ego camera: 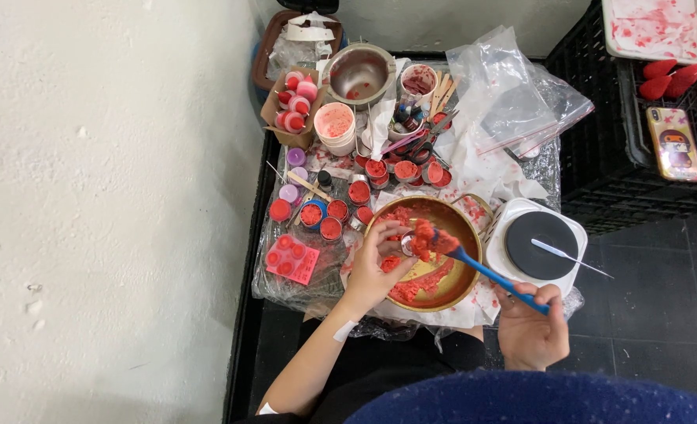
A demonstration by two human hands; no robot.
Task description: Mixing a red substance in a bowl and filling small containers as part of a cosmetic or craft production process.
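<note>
Nearest the body, right hand (530,328) clamped around the blue spatula (490,273) handle; long axis slanting up-left, loaded tip over the brass bowl (468,228). Left hand (373,271) pinching a small metal cup (407,243) at that tip, above the bowl. Beside the bowl's right rim, a white hotplate (543,245). Beyond, filled red pots (358,192) crowding close, leaving little room.

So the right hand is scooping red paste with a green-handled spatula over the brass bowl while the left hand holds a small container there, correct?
Nearly. The spatula has a blue handle, not green, as the head view shows. The rest stands: the right hand holds it with red paste on its tip over the brass bowl, and the left hand holds a small container there.
</note>
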